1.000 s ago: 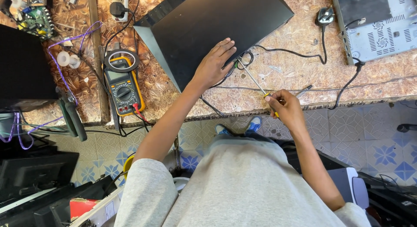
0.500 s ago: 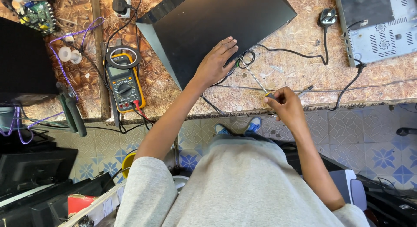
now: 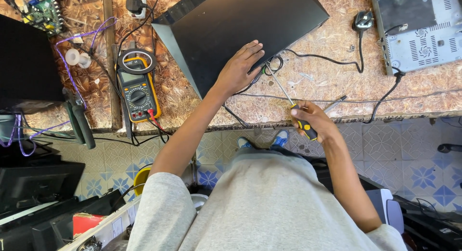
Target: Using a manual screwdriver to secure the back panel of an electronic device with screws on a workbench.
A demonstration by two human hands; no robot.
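Screwdriver, gripped in the right hand at the bench's near edge, slants far-left, tip almost at the black box where the left hand presses flat.

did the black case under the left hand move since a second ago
No. The black case sits the same against the yellow multimeter, left hand flat on it.
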